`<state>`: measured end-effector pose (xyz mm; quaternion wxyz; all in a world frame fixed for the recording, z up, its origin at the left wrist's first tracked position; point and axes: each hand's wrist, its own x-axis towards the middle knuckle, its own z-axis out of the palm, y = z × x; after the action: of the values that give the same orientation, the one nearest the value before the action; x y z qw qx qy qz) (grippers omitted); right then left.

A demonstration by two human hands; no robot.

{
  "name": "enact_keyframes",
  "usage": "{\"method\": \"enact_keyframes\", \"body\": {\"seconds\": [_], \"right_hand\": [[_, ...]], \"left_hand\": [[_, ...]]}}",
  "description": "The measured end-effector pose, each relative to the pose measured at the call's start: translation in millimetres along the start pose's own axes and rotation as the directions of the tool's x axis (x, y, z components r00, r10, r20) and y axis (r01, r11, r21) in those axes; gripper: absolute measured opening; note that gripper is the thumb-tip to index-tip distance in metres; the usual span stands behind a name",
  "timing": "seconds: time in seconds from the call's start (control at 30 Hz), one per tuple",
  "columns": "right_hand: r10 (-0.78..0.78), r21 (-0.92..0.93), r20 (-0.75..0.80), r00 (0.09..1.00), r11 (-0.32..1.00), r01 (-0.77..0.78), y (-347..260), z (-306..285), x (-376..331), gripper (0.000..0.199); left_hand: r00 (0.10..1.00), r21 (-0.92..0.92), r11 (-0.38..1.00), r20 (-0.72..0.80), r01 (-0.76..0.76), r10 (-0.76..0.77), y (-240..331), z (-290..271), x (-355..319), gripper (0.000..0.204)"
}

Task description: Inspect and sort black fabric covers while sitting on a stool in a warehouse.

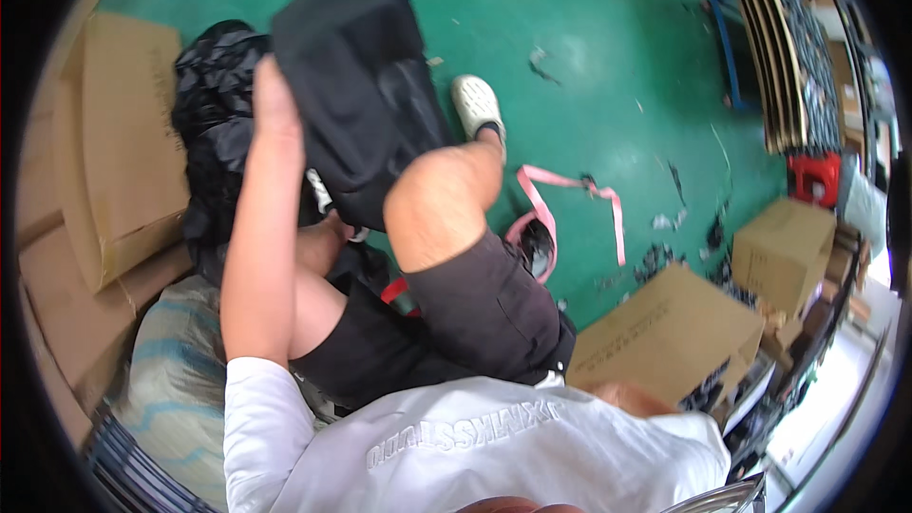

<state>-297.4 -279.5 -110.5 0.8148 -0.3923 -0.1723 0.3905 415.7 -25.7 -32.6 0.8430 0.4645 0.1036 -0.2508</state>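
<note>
My left hand (pixel 275 104) is raised at the left edge of a large black fabric piece (pixel 351 66) and holds it up. The fingers are mostly hidden behind the fabric. The piece looks smooth and roughly rectangular, tilted, with its lower end hanging between my legs beside my bent knee. Just left of this hand lies a heap of crumpled black plastic (pixel 218 85). My right upper arm shows at the lower right, but the right hand is out of sight.
Cardboard boxes (pixel 133 133) stand on the left, with a striped woven sack (pixel 176 351) nearer. A pink strap (pixel 570 180) lies on the green floor (pixel 608 66) among scraps. To the right are more cartons (pixel 665 332), a red stool (pixel 814 179) and stacked cardboard sheets (pixel 774 66).
</note>
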Motion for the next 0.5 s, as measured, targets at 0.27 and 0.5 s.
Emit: {"method": "enact_keyframes", "body": {"seconds": [0.27, 0.5], "right_hand": [[0.245, -0.418, 0.041, 0.969, 0.885, -0.206, -38, -208, 40, 0.032], [0.333, -0.565, -0.181, 0.925, 0.735, -0.375, -43, -236, 64, 0.034]], "left_hand": [[0.989, -0.041, 0.989, 0.028, -0.145, 0.146, -2, 41, -28, 0.029], [0.988, -0.145, 0.985, 0.109, -0.097, 0.114, -1, 33, -20, 0.03]]}}
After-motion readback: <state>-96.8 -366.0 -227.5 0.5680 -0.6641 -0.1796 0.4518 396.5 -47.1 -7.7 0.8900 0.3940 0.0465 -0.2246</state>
